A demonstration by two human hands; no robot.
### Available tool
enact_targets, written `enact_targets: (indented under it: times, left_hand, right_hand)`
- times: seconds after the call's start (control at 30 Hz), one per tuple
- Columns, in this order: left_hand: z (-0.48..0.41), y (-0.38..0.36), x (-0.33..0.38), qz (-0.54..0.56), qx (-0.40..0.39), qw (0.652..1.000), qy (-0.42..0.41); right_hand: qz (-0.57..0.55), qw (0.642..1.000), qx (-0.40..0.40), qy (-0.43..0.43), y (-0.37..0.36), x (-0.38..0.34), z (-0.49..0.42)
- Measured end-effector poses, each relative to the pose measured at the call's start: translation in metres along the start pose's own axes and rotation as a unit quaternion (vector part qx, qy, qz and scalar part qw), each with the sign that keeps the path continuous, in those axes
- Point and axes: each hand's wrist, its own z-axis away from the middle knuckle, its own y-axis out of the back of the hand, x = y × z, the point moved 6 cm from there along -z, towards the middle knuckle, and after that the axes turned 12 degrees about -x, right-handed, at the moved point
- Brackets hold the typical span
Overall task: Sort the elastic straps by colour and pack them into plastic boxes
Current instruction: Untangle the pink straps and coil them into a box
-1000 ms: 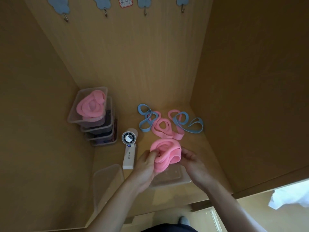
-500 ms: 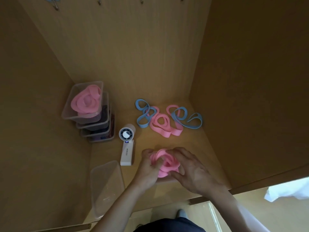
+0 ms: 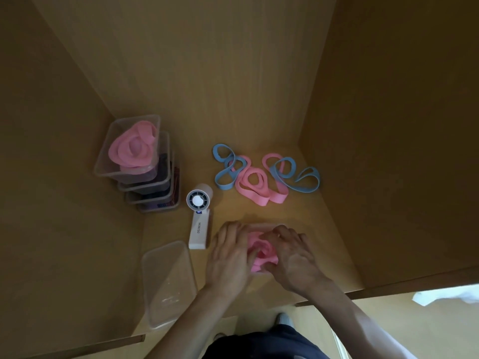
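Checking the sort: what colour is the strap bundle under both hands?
The strap bundle is pink; head view.

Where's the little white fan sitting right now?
Head view, left of centre: the white fan lies on the shelf floor between the stacked boxes and the left hand, its handle end nearest that hand.
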Motion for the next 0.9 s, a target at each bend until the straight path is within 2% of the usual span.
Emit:
enact_targets:
  times: [0.17, 0.23, 0.4, 0.5, 0.73, 0.9]
  left_hand:
    - [-0.001, -0.011, -0.036, 0.166, -0.098, 0.981, -0.003]
    - [-0.003, -0.011, -0.039, 0.191, -0.123, 0.974, 0.008]
    - [-0.012, -0.01, -0.031, 0.135, -0.143, 0.98, 0.027]
    - [-0.012, -0.007, -0.029, 0.145, -0.139, 0.979, 0.03]
    - [-0.005, 0.001, -0.022, 0.127, -0.129, 0.983, -0.003]
    - [-0.006, 0.004, -0.019, 0.124, -0.124, 0.984, -0.01]
  right_hand:
    - [0.036, 0.998, -0.023, -0.038, 0.001, -0.003, -0.008]
    - [0.053, 0.996, -0.034, -0.06, 0.002, -0.005, -0.01]
    - [0.079, 0.992, -0.07, -0.076, 0.002, -0.013, -0.014]
    - [0.083, 0.991, -0.078, -0.072, 0.003, -0.015, -0.015]
    - [-0.004, 0.995, -0.096, -0.03, 0.018, -0.014, -0.001]
    - [-0.069, 0.997, -0.024, -0.036, 0.034, -0.014, 0.009]
